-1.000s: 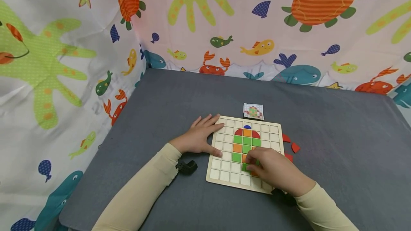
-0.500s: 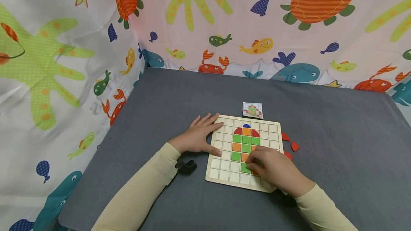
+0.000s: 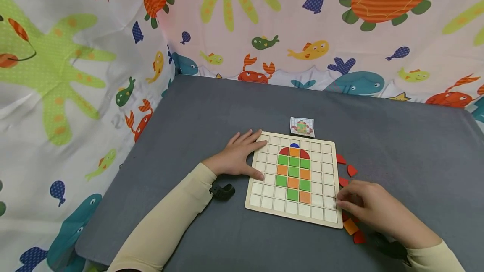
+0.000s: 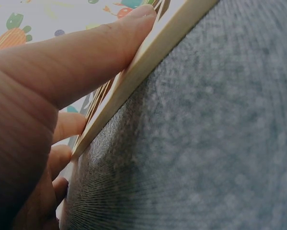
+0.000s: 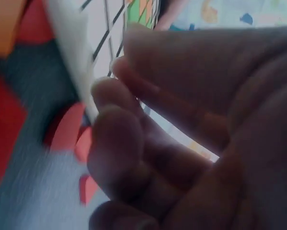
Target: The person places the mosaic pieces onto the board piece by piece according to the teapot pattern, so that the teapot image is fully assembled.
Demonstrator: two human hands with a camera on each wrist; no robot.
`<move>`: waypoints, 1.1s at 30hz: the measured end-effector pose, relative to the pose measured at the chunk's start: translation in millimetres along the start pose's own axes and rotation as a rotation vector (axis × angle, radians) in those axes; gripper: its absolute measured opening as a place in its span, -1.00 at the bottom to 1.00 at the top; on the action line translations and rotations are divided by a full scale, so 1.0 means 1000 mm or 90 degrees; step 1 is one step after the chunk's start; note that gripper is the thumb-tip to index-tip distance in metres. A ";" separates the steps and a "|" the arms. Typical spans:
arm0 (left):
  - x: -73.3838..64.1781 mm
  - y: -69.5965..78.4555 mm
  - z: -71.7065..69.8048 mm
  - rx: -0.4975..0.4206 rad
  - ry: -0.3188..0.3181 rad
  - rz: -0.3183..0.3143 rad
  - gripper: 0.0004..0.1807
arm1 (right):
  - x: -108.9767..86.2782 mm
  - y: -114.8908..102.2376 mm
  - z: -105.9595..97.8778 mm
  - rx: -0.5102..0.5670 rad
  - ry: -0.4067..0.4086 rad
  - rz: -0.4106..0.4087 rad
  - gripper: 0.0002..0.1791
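Note:
My left hand [image 3: 236, 156] rests on the left edge of a pale wooden grid board [image 3: 327, 179], fingers spread; in the left wrist view its thumb [image 4: 102, 55] lies over the rim. The board carries green, orange, red and blue pieces in its cells, including a green square [image 3: 293, 195] beside an orange square [image 3: 304, 197] at the bottom. My right hand [image 3: 372, 207] is at the board's right edge, fingers bent. In the right wrist view a gap shows between thumb and fingers, with no piece in it. Loose red pieces and an orange square [image 3: 350, 226] lie beneath and beside this hand.
A small printed card [image 3: 302, 127] with a coloured grid picture lies behind the board. Red pieces, one a rounded wedge [image 3: 352, 170], lie along the board's right side. The grey table [image 3: 211, 108] meets a curtain [image 3: 227, 45] printed with sea animals at the back and left.
My right hand has left the board's lower cells and moved right to its edge, uncovering the green and orange squares at the bottom. My left hand stays on the board's left edge.

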State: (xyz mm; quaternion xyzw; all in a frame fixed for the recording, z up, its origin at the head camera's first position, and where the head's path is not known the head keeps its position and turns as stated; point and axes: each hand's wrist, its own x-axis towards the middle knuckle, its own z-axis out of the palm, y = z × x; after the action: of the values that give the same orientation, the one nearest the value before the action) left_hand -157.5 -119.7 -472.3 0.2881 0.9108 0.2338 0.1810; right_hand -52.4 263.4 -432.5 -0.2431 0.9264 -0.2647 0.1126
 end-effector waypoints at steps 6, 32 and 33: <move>0.000 0.000 -0.002 0.003 -0.002 -0.003 0.24 | -0.019 0.010 0.002 0.010 -0.057 0.006 -0.73; -0.001 0.000 0.000 -0.010 0.003 0.001 0.23 | -0.029 0.007 0.005 -0.046 -0.044 0.054 -0.68; 0.000 0.001 0.000 -0.009 0.003 0.001 0.23 | -0.029 0.006 0.003 -0.042 -0.043 0.052 -0.69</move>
State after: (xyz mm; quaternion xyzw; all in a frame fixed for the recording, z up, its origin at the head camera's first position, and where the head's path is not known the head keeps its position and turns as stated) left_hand -156.9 -119.6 -471.9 0.2871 0.9093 0.2409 0.1807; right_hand -29.2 280.8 -435.7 -0.2173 0.9395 -0.2209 0.1461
